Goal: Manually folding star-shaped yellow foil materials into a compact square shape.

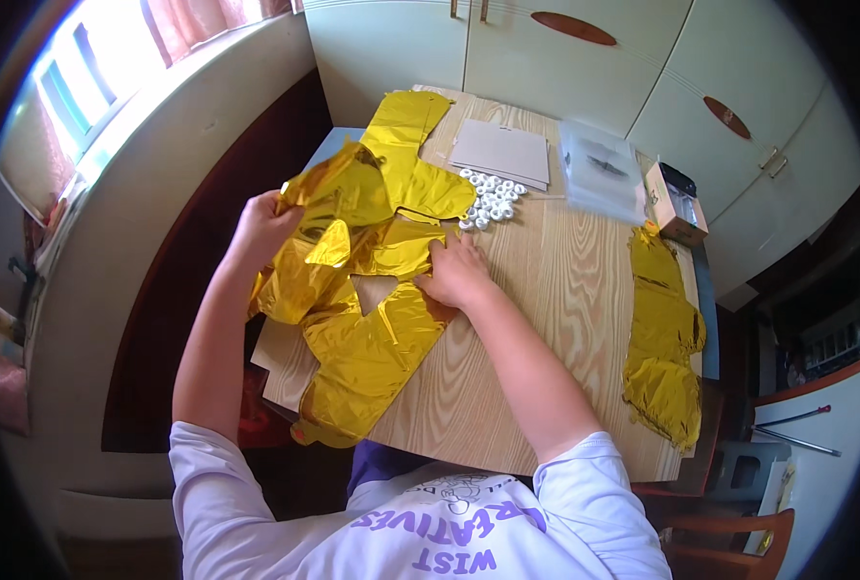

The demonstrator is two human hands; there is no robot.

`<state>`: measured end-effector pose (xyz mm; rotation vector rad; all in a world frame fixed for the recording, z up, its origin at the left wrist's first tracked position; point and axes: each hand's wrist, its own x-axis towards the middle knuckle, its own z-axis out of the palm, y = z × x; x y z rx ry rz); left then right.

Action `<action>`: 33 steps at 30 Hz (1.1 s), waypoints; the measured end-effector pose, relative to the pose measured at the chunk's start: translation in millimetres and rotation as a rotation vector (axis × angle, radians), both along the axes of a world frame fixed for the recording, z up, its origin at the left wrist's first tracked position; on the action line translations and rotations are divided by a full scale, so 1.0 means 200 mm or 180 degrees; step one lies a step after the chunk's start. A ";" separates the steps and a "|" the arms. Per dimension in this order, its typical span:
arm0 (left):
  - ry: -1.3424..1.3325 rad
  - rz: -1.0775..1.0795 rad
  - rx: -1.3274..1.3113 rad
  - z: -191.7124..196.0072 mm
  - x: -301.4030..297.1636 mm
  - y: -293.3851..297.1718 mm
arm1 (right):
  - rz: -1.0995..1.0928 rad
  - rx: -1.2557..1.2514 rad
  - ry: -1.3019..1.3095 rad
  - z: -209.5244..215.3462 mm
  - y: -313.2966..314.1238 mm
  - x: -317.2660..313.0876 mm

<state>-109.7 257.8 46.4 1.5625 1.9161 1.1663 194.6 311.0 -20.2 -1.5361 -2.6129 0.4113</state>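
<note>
Head view, gold foil [381, 253], shiny, creased

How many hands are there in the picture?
2. The left hand grips raised gold foil at the left; the right hand touches foil over the table. No other hands show.

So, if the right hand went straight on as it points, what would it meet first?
Likely the rounded, shiny gold foil lobe just ahead, though depth among the overlapping layers is unclear.

Purple lettering [493, 522] spans the white shirt's [420, 543] front.
</note>
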 end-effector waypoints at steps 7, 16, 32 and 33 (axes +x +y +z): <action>0.0054 0.0709 0.0219 0.17 -0.39 -0.11 | -0.0033 0.0061 -0.0028 -0.02 0.01 0.01; 0.0456 0.1569 0.0786 0.12 -1.11 -0.42 | -0.0025 -0.0134 -0.0236 -0.01 0.02 -0.01; 0.2704 0.3203 0.0968 0.59 -1.55 -0.93 | -0.0034 -0.0291 -0.0199 0.01 0.02 -0.01; 0.2704 0.3111 0.1157 0.63 -1.56 -0.96 | -0.0035 -0.0294 -0.0174 0.02 0.01 -0.02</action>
